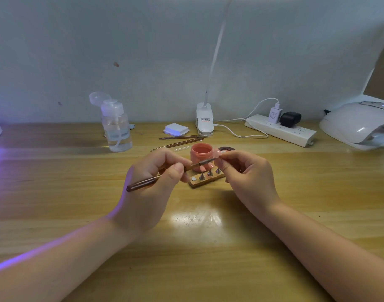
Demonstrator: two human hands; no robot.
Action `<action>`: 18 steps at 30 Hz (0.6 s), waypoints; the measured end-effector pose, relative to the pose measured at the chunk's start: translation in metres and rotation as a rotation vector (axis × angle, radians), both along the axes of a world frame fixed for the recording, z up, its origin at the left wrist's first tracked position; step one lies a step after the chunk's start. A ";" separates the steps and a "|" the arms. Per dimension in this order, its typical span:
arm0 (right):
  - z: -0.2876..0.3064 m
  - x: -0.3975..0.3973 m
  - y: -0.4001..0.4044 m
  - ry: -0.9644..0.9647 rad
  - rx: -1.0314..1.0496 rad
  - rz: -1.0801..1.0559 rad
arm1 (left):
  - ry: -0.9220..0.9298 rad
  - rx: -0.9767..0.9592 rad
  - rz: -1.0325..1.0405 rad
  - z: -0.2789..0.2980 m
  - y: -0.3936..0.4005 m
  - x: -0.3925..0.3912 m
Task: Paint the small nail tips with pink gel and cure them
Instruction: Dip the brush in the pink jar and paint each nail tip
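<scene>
My left hand [152, 182] grips a brown-handled brush [143, 183], its tip reaching right to a small pink nail tip [217, 153]. My right hand [245, 177] pinches that nail tip on its little stand between thumb and finger. Just behind the hands stands an open jar of pink gel [201, 154]. Below them lies a wooden holder [205, 182] with three metal stands carrying nail tips and one bare magnet spot at its left end. The white curing lamp [358, 125] sits at the far right of the table.
A clear pump bottle [117, 127] stands back left. Two spare brushes [180, 141], a white pad stack [176, 129], the jar lid [224, 148], a clip lamp base [204, 118] and a power strip [280, 129] line the back. Purple light glows at the left edge.
</scene>
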State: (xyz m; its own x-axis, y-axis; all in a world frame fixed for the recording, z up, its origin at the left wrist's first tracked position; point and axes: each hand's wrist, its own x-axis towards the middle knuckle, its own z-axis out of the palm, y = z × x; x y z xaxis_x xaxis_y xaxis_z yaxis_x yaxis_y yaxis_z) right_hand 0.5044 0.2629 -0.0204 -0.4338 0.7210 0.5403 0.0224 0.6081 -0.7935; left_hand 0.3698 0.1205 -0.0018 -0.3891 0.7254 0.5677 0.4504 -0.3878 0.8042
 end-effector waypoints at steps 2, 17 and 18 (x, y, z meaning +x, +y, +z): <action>0.001 0.000 -0.001 0.014 0.000 0.003 | -0.022 0.015 0.026 0.000 0.001 -0.001; 0.000 -0.001 -0.001 0.025 0.015 0.010 | 0.125 -0.027 0.024 0.002 0.000 0.000; 0.000 -0.001 -0.001 0.019 0.016 0.009 | 0.151 -0.038 0.025 0.003 0.000 0.000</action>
State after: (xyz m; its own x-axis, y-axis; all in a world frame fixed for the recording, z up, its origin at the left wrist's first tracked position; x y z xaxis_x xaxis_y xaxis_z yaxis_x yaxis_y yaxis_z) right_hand 0.5035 0.2623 -0.0206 -0.4297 0.7083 0.5601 0.0022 0.6211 -0.7837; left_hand 0.3702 0.1206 0.0011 -0.3197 0.7389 0.5932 0.5764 -0.3452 0.7407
